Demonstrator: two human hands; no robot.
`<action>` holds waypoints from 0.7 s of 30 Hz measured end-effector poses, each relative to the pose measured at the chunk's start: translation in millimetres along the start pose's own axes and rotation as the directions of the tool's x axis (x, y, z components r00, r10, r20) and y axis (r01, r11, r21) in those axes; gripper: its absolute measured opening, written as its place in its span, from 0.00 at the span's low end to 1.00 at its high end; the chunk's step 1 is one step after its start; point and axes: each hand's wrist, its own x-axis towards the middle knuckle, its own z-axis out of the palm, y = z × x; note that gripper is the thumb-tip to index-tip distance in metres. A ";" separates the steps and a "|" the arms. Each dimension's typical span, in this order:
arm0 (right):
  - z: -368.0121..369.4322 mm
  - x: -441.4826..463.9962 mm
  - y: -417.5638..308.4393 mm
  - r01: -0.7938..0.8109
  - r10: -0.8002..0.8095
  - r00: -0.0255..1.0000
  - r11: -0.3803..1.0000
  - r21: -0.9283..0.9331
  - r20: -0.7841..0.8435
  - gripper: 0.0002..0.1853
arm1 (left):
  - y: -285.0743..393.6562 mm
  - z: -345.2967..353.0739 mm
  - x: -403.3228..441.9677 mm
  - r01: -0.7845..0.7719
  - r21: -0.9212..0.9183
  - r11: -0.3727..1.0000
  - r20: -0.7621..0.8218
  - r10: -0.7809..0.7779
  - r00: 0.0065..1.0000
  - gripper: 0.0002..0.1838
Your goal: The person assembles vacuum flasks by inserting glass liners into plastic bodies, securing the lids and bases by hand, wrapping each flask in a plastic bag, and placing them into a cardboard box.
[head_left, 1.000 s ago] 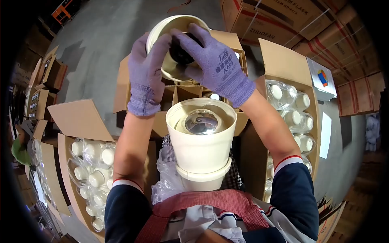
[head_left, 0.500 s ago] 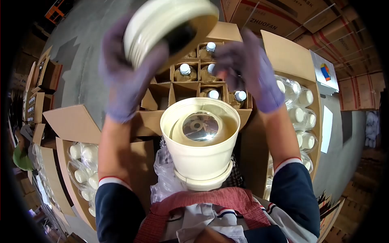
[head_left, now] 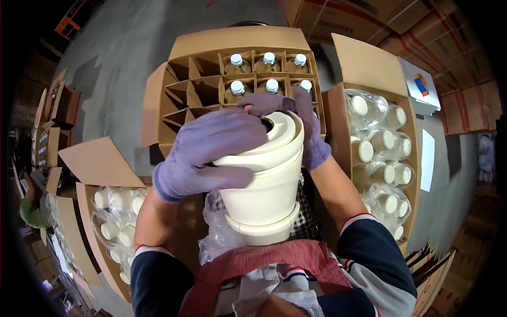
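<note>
A cream plastic pot [head_left: 259, 198] with a saucer-like base [head_left: 264, 230] stands upright close against my body. A round, stepped cream plastic lid [head_left: 277, 132] with a dark central opening sits tilted at the pot's mouth. Gloved in purple, my left hand [head_left: 216, 148] grips the lid from the left, thumb below and fingers over the top. My right hand [head_left: 311, 127], in a matching glove, curls around the lid's far right rim, its fingers partly hidden behind it. The pot's inside is covered.
Ahead is a divided carton [head_left: 185, 98] with several white-capped clear bottles [head_left: 236, 61]. Open cartons on the right [head_left: 414, 169] and left [head_left: 84, 211] hold plastic-wrapped, cream-capped bottles. Clear plastic film [head_left: 214, 232] lies beside the pot. Stacked cartons [head_left: 343, 26] stand at the back right.
My left hand has brought the lid down from above the carton onto the pot's mouth. My right hand has moved down and toward me, onto the lid. The pot's shiny interior is now hidden.
</note>
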 end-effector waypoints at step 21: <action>-34.9 -29.9 45.7 0.268 -0.278 0.955 0.958 -0.097 -0.108 0.19 | -16.5 44.6 -19.3 0.295 -0.221 0.930 -0.302 -0.353 0.886 0.48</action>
